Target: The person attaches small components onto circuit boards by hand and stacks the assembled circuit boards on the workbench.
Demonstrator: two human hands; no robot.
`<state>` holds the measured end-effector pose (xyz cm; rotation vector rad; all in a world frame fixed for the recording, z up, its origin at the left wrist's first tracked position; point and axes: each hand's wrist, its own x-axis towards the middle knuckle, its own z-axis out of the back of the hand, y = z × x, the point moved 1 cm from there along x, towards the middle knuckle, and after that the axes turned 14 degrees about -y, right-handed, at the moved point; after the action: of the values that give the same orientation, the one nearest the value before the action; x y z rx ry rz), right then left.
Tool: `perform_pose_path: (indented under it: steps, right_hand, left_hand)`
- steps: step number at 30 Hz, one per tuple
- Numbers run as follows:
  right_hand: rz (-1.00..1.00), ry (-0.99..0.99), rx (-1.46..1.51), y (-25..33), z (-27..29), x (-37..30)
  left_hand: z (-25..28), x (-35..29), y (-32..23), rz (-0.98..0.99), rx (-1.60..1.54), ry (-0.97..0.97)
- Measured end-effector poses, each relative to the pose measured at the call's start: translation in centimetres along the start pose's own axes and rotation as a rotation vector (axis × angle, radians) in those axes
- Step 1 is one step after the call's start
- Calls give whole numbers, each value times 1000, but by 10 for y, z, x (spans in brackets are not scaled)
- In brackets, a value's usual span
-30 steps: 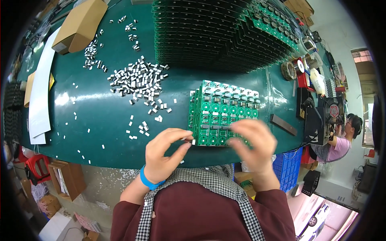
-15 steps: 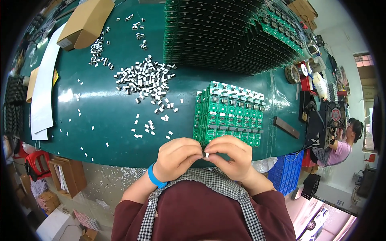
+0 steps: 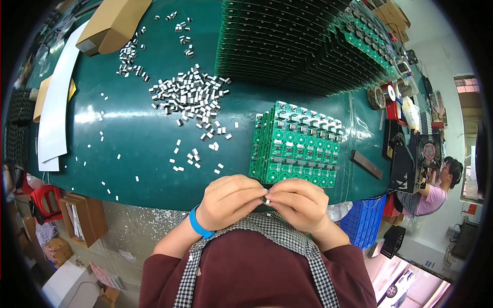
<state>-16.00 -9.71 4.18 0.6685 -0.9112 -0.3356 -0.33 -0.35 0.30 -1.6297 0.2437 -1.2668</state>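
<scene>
I've got both hands together at the near table edge, close to my chest: left hand (image 3: pixel 229 200) and right hand (image 3: pixel 298 203) each w/ grip closed, fingertips pinching one small white part (image 3: pixel 266 200) between them. Just beyond, the stack of green circuit boards (image 3: pixel 296 143) sits on the green table (image 3: pixel 128 133). Farther left, a loose pile of white parts (image 3: pixel 187 95); cardboard box (image 3: pixel 110 23) at far left.

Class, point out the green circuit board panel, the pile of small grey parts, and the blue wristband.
green circuit board panel (image 3: pixel 298 143), head view, panel's middle.
pile of small grey parts (image 3: pixel 189 95), head view, pile's centre.
blue wristband (image 3: pixel 197 225), head view, band's outer face.
</scene>
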Motion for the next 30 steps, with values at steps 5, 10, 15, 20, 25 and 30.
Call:
perform_pose_path:
  steps: [5,10,15,20,25,30]
  right_hand:
    - [-31,-59,-15,2,-4,-8]
    - [-21,-21,-6,6,-3,1]
    - [67,-30,-396,-7,4,19]
    - [107,54,-479,-6,2,21]
    - [99,74,-504,-5,0,21]
    - [95,86,-512,-4,1,20]
  left_hand:
    - [2,-1,-1,-170,98,-8]
    - [8,-4,-1,-206,185,-17]
    - [39,-8,21,122,778,-137]
    - [48,-19,36,297,990,-16]
    - [48,-19,40,237,971,-33]
    - [46,-14,38,172,925,-81]
